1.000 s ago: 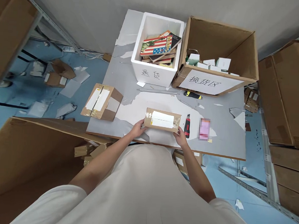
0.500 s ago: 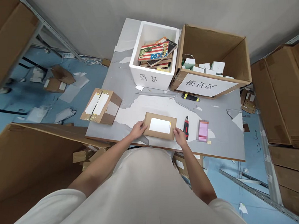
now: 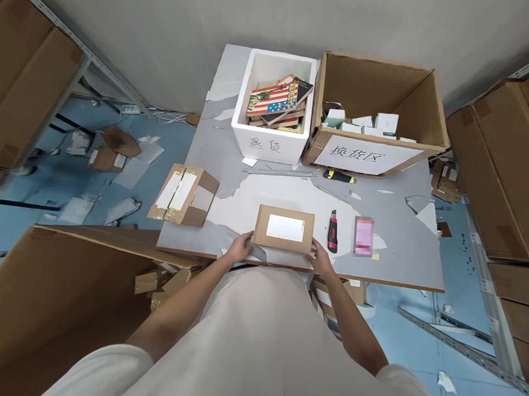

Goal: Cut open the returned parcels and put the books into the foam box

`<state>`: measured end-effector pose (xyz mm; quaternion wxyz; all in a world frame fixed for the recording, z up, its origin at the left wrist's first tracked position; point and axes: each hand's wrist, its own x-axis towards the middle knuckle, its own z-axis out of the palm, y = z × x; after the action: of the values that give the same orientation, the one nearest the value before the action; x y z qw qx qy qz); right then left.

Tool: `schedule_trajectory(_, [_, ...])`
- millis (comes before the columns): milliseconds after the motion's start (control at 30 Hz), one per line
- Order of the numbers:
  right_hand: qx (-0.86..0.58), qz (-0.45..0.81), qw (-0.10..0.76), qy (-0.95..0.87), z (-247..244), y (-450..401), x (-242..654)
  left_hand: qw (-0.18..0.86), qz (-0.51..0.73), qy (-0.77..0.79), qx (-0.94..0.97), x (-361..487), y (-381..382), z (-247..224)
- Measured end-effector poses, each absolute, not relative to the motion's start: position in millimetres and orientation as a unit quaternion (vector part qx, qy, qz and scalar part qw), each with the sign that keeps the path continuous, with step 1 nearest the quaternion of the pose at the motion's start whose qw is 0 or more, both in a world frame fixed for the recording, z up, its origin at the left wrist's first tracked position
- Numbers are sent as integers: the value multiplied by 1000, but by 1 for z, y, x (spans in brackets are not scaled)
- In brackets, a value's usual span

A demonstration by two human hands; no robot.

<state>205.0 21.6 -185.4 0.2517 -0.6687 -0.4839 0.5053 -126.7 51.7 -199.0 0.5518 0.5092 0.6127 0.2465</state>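
The flat carton (image 3: pixel 283 228), white label uppermost, is at the table's (image 3: pixel 399 266) 6 o'clock side. The left hand's (image 3: pixel 240 248) fingers hold its 8 o'clock corner; the right hand's (image 3: pixel 320 259) fingers hold its 4 o'clock end. From the carton, the red-and-black knife (image 3: pixel 333 231) lies at 3 o'clock, the foam box (image 3: pixel 294 149) at 12.

Around the flat cardboard parcel (image 3: pixel 283 228), bare tabletop (image 3: pixel 269 189) leaves passage at 12 o'clock up to the white foam box (image 3: pixel 290 147), while the taped carton (image 3: pixel 175 194) obstructs 9 and the red-and-black utility knife (image 3: pixel 333 233) 3.
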Motion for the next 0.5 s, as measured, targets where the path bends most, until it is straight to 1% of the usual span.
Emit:
schedule_trajectory(167, [-651,514,248,-501,-181,21,196,569,254,591,512,-119,47,-194])
schedule_trajectory(267, [-645,507,261,-508,-170,29,199,556,265,595,517,-119,51,-183])
schedule_trajectory(333, [-644,483,260,-534,-160,38,201,535,282,598,526,-119,57,-173])
schedule_trajectory(500, [-684,379,212,-586,-134,61,196,496,314,612,529,-113,73,-155])
